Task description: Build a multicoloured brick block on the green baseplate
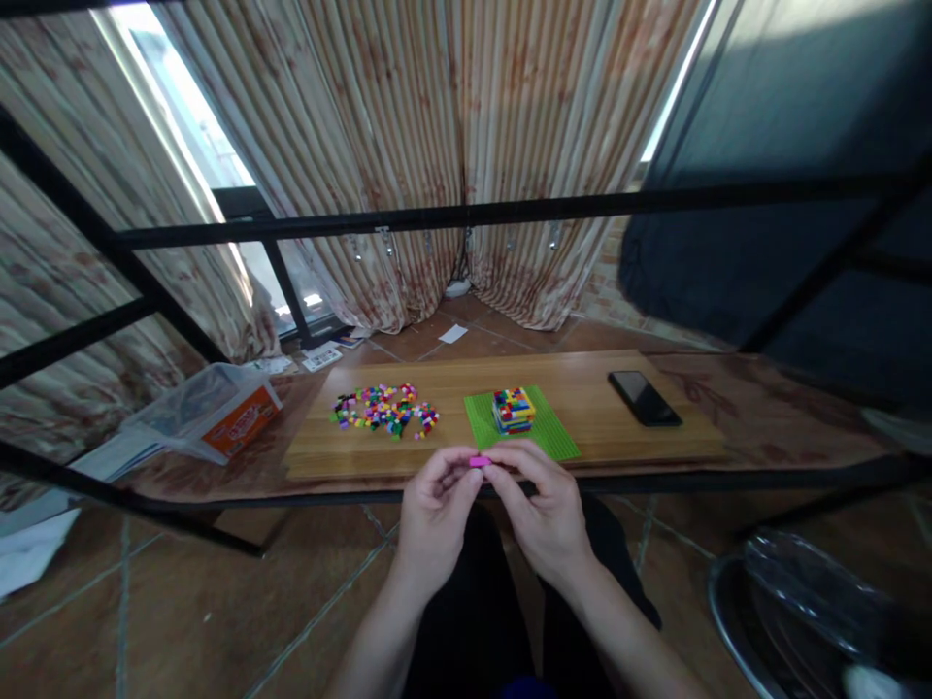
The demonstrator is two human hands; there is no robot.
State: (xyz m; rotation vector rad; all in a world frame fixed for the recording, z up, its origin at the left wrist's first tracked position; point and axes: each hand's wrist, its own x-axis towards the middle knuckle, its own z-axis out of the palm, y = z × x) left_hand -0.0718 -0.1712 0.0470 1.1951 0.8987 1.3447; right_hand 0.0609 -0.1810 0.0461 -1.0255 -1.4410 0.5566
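Both hands are close together at the middle of the worktop's near edge, seen from my head camera. The left hand and the right hand meet at the fingertips, pinched on a small pink piece — whether it is one brick or two joined, I cannot tell. It looks level, one end in each pinch, apart from the green baseplate beyond it.

For a piece this small, I judge that light, even pressure from thumb and forefinger on both sides serves best; a hard squeeze could make it twist or pop out. If it is two bricks, I would line up the studs before pressing, and push straight rather than at a slant. Lower wrists would also open my view, as the fingers hide part of it.

On the baseplate, right of the worktop's centre, sits a block of multicoloured bricks; a knuckle could catch it, so I would work gently on this side. Loose bricks lie scattered across the left half. A dark phone rests towards the right edge — well apart from the hands.
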